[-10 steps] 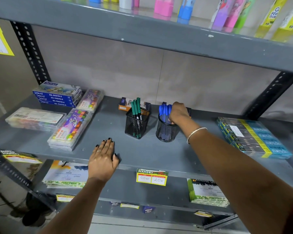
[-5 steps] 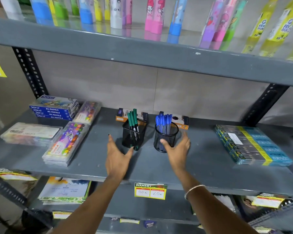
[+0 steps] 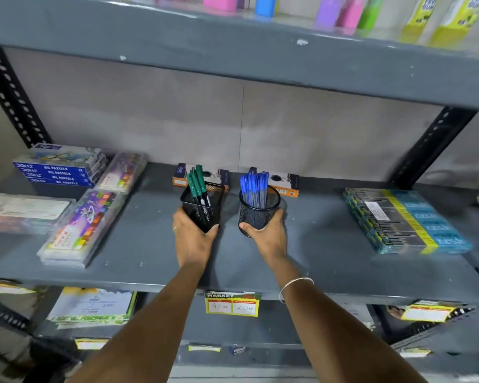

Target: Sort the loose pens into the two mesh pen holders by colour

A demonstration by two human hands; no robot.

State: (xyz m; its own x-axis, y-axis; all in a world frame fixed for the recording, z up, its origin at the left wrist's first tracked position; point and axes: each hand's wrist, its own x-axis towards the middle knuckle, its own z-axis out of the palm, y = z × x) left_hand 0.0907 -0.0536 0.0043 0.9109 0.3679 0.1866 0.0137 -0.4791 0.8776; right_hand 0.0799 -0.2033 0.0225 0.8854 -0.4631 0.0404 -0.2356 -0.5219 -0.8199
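Observation:
Two black mesh pen holders stand side by side on the grey shelf point(image 3: 315, 252). The square holder point(image 3: 205, 201) on the left carries several green pens point(image 3: 197, 183); my left hand point(image 3: 191, 239) grips its base. The round holder point(image 3: 259, 210) on the right is full of several blue pens point(image 3: 253, 186); my right hand point(image 3: 266, 234) wraps around its lower part. No loose pens show on the shelf.
Two orange-and-black pen boxes point(image 3: 285, 182) lie behind the holders against the wall. Oil pastel boxes point(image 3: 58, 167) and clear crayon cases point(image 3: 86, 225) sit at left, a stack of blue packs point(image 3: 404, 219) at right. An upper shelf point(image 3: 233, 51) hangs overhead.
A second ago my right hand was at the blue pens and my left lay flat on the shelf. Both hands then came in open and now each grips a holder.

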